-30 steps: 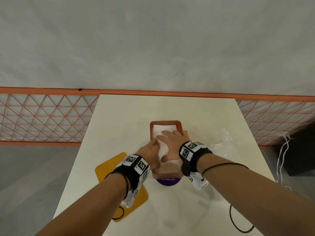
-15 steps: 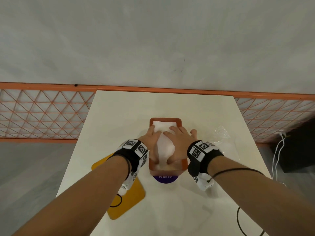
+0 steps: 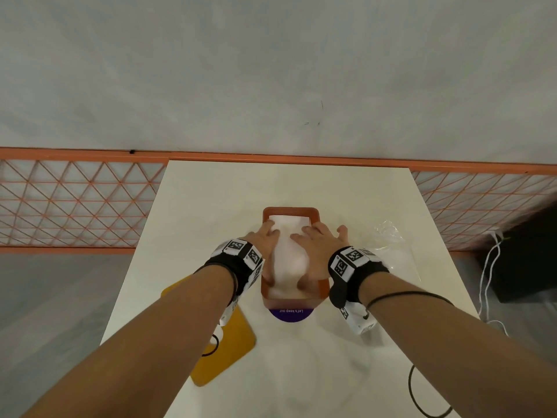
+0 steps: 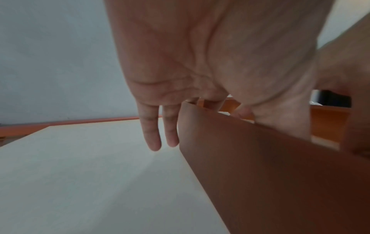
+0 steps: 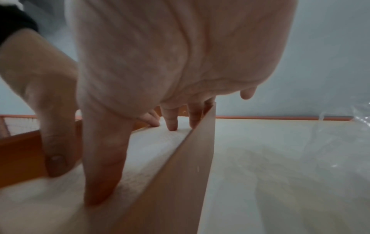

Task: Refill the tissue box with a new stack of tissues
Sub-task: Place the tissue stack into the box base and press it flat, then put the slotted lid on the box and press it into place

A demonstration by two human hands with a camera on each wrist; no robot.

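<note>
An orange tissue box [image 3: 290,210] stands open in the middle of the table with a white tissue stack [image 3: 291,257] inside. My left hand [image 3: 266,245] lies flat along the stack's left side. In the left wrist view its two outer fingers [image 4: 152,134] hang outside the box wall [image 4: 260,174]. My right hand [image 3: 316,251] presses flat on the right side. In the right wrist view its fingertips [image 5: 172,125] and thumb [image 5: 102,182] push into the tissues [image 5: 156,147], the little finger [image 5: 248,93] beyond the wall [image 5: 180,182].
A yellow lid [image 3: 229,351] lies on the table at my near left, partly under my left forearm. Crumpled clear plastic wrap [image 3: 388,233] sits to the right of the box. A purple round label [image 3: 291,315] shows just before the box. An orange mesh fence [image 3: 75,203] runs behind the table.
My right hand lay across the middle of the stack; both hands have since slid apart to its left and right sides and pressed down. The box has not moved.
</note>
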